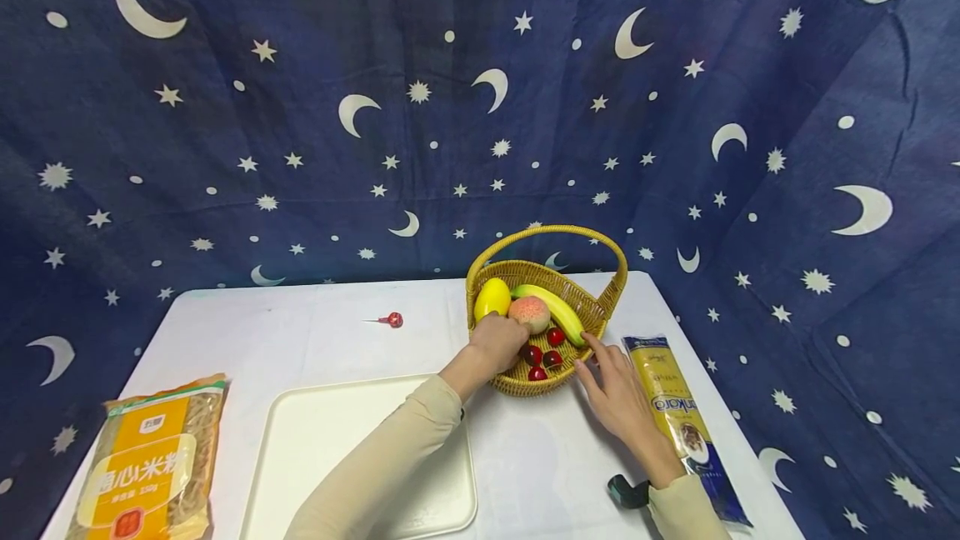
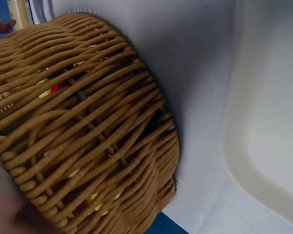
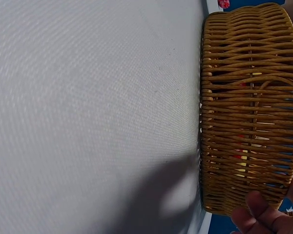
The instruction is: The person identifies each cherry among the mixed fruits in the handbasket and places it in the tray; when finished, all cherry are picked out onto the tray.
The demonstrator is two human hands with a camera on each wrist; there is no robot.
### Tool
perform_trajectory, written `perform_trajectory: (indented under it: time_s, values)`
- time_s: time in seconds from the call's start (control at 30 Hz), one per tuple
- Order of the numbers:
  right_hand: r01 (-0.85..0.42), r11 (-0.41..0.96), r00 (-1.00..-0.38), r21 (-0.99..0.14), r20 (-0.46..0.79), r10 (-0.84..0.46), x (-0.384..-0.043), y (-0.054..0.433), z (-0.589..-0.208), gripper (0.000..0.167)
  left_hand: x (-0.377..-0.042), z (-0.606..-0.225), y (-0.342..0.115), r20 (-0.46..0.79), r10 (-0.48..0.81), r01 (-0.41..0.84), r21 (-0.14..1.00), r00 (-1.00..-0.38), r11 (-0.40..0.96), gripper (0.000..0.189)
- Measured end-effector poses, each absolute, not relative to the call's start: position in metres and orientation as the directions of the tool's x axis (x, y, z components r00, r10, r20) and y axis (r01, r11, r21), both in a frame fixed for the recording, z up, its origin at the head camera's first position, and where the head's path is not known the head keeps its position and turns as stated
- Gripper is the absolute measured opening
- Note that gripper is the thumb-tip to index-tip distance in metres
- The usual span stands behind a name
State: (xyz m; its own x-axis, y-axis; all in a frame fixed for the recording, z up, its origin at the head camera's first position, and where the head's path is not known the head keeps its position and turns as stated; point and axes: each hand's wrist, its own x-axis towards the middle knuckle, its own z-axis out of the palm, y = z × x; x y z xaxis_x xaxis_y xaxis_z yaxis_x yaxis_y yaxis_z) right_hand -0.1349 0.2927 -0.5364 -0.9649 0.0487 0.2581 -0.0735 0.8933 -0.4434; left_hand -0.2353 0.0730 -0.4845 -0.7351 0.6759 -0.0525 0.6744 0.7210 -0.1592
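Note:
A woven wicker basket [image 1: 525,388] with a tall handle stands toward the back of the white table. In it lie a lemon [image 1: 492,297], a peach [image 1: 531,316], a banana [image 1: 553,303] and several dark red cherries [image 1: 555,336]. Over the front left rim reaches my left hand [image 1: 498,343], bent by the lemon and peach; its fingertips are hidden, so what they hold cannot be told. At the right rim, the extended fingers of my right hand [image 1: 617,386] touch the basket near the banana's end. Its fingertips also show against the wicker wall [image 3: 249,122] in the right wrist view.
A cream tray [image 1: 322,415] lies front left, partly under my left arm. Beyond it is a small red-handled tool [image 1: 393,320] with a thin point. A noodle bag [image 1: 142,465] lies far left; a yellow-blue pasta packet [image 1: 675,407] lies beside my right forearm. A patterned curtain [image 1: 420,140] hangs behind.

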Motion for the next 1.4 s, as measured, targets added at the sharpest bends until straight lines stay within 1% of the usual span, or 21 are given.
perform_trajectory:
  time_s: [0.13,0.2,0.3,0.6,0.73,0.83,1.0,1.17,1.4]
  values:
    - [-0.071,0.895,-0.964,-0.441,0.262,0.053,-0.135,0.293,-0.537,0.056,-0.235,-0.486,0.072,-0.018,0.697,0.692,-0.131,-0.717,0.709,0.018]
    - [-0.073,0.895,-0.963,-0.440,0.266,0.052,-0.135,0.293,-0.537,0.056,-0.235,-0.486,0.072,-0.010,0.702,0.696,-0.141,-0.712,0.704,0.013]
    - [-0.082,0.895,-0.961,-0.439,0.274,0.046,-0.135,0.293,-0.537,0.056,-0.234,-0.487,0.072,-0.010,0.704,0.697,-0.154,-0.710,0.700,0.010]
    - [-0.089,0.891,-0.961,-0.445,0.272,0.040,-0.134,0.292,-0.538,0.056,-0.234,-0.486,0.072,-0.114,0.656,0.666,-0.141,-0.746,0.732,0.010]
    - [-0.088,0.889,-0.963,-0.449,0.268,0.040,-0.134,0.291,-0.537,0.056,-0.234,-0.486,0.071,-0.089,0.656,0.661,-0.139,-0.750,0.737,0.011]
    - [-0.085,0.888,-0.964,-0.453,0.264,0.042,-0.135,0.291,-0.537,0.056,-0.235,-0.486,0.068,-0.038,0.668,0.667,-0.112,-0.743,0.736,0.015]
    - [-0.075,0.888,-0.966,-0.454,0.253,0.048,-0.134,0.292,-0.537,0.056,-0.233,-0.484,0.060,0.093,0.695,0.690,-0.083,-0.713,0.719,0.023]
    - [-0.076,0.890,-0.966,-0.450,0.255,0.047,-0.134,0.293,-0.537,0.057,-0.229,-0.478,0.050,0.229,0.696,0.704,-0.057,-0.681,0.708,0.024]
    - [-0.077,0.888,-0.967,-0.454,0.251,0.045,-0.135,0.292,-0.537,0.056,-0.219,-0.467,0.031,0.373,0.666,0.727,0.034,-0.646,0.686,0.022]
